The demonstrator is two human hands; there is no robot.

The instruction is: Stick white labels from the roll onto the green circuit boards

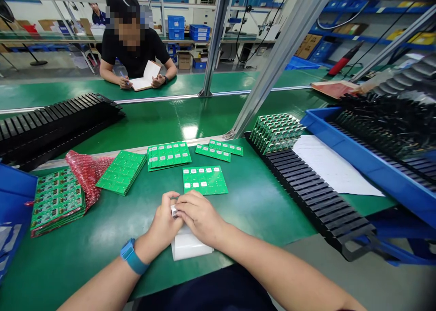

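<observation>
My left hand (164, 222) and my right hand (200, 215) meet at the near middle of the bench. Both are closed, with fingertips at a small white label (174, 211). Beneath them a curled white strip of label backing paper (190, 247) hangs down, its upper part hidden by the hands. Just beyond lies a green circuit board panel (213, 186) with a full back row of white labels and a partly labelled front row. Farther back are a stack of labelled boards (168, 158) and two narrow labelled boards (213, 153).
Plain green boards (121, 170) lean by red bubble wrap (83, 174) and populated panels (57, 197) at left. A black slotted rack (313, 183) holds upright boards (277, 131) at right, beside a blue bin (371, 161). A metal post (279, 61) slants up. Across the bench, a person (136, 47) holds a notebook.
</observation>
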